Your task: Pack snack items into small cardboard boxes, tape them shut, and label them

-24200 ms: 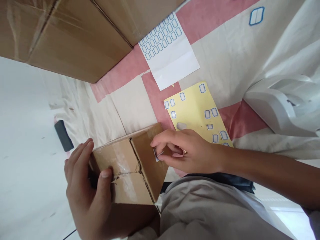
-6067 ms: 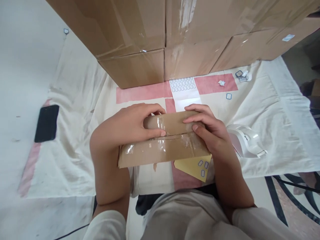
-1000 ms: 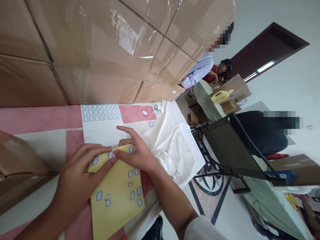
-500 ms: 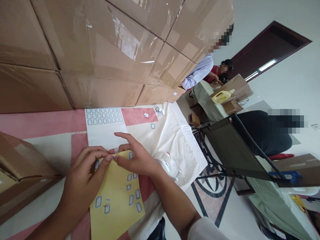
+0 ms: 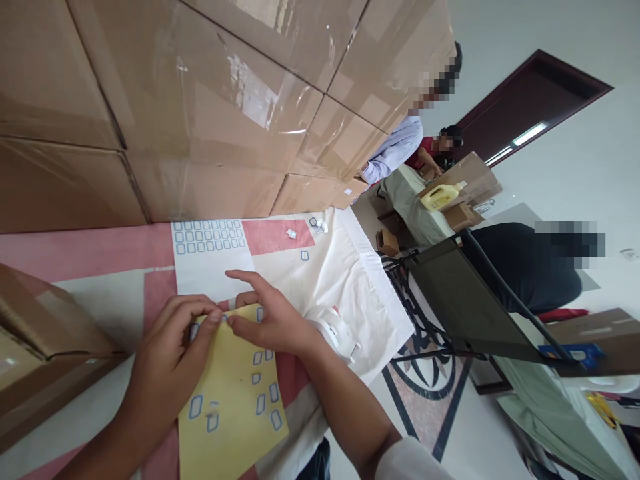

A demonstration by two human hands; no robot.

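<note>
Paper (image 5: 234, 400), yellow, is in the left hand (image 5: 173, 343), pinched at its far edge; it looks light, bendy, easy to tear, so hold its edges; the right hand (image 5: 270, 321) has its thumb on it, grip hard to tell; a white sheet (image 5: 203, 273) lies past both.

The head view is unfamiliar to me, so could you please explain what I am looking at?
There is no machine here: the left hand and right hand are a person's own, bare, seen from a camera worn on the head. On the cloth lies a white sheet; nearer is a yellow sheet. Both bear blue-edged labels. The hands meet at the yellow sheet's top edge; the left seems to pinch it, while the right's grip is unclear. Cardboard boxes stand beyond the white sheet.
</note>
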